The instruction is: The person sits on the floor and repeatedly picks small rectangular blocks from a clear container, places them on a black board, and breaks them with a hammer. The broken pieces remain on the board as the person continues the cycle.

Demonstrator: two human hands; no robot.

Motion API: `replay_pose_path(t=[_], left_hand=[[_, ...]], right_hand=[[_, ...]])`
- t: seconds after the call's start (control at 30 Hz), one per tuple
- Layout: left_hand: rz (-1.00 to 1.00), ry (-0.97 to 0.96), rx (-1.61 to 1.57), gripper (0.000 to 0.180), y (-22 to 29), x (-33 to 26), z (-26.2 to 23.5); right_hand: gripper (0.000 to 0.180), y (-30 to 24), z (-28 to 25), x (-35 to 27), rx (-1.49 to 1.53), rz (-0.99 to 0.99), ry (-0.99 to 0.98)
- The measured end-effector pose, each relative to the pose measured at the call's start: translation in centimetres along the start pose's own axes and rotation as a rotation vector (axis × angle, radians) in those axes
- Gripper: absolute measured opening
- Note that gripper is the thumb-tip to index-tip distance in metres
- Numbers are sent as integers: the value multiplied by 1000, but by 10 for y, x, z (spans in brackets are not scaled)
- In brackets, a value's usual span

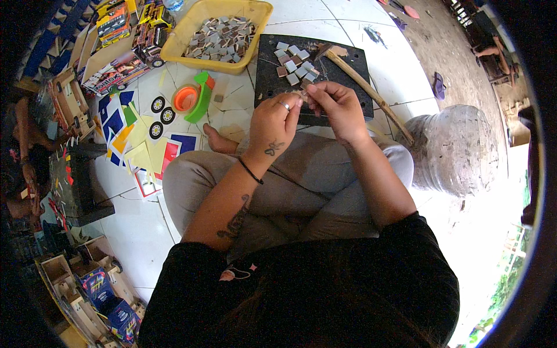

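Note:
I sit cross-legged on a white tiled floor. My left hand (272, 124) and my right hand (337, 107) meet above my knees and pinch a small brown square piece (304, 91) between their fingertips. Just beyond them lies a dark square slab (272, 75) with several small grey and brown square pieces (296, 62) scattered on it. A wooden-handled hammer (362, 84) rests across the slab's right side. A ring shows on my left hand and a black band on that wrist.
A yellow tray (191, 55) full of small squares stands behind the slab. An orange and green tape dispenser (193, 98), black wheels (158, 104) and coloured paper cutouts (136, 145) lie left. Wooden toy trucks (87, 284) sit lower left. A grey stone pot (458, 148) stands right.

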State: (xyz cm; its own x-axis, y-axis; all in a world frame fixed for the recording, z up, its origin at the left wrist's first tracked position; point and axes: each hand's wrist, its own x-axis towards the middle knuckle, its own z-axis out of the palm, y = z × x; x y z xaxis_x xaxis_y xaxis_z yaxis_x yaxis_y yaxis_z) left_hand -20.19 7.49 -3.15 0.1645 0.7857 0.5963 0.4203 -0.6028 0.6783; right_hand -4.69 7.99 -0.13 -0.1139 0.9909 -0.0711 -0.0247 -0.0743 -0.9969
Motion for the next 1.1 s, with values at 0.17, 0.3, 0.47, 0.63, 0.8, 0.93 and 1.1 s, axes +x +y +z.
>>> replay_pose_path(t=[0.17, 0.3, 0.47, 0.63, 0.8, 0.93, 1.1], left_hand=[[20, -28, -86, 11, -4, 0, -1], [18, -47, -143, 12, -7, -2, -1], [-53, -64, -242, 11, -13, -1, 5], [110, 32, 124, 12, -26, 9, 9], [-50, -62, -59, 11, -45, 18, 11], [-186, 2, -36, 7, -60, 22, 14], [-173, 44, 100, 13, -62, 16, 17]], right_hand=[[18, -3, -3, -2, 90, -11, -56], [17, -3, -4, -2, 189, 17, -114], [17, 2, -3, 3, 54, -74, -43], [18, 4, -3, 15, -674, -375, 253], [27, -8, -23, 20, -833, -295, 171], [59, -18, -103, 13, -1476, -130, 128], [60, 25, -179, -13, -1330, 117, -16]])
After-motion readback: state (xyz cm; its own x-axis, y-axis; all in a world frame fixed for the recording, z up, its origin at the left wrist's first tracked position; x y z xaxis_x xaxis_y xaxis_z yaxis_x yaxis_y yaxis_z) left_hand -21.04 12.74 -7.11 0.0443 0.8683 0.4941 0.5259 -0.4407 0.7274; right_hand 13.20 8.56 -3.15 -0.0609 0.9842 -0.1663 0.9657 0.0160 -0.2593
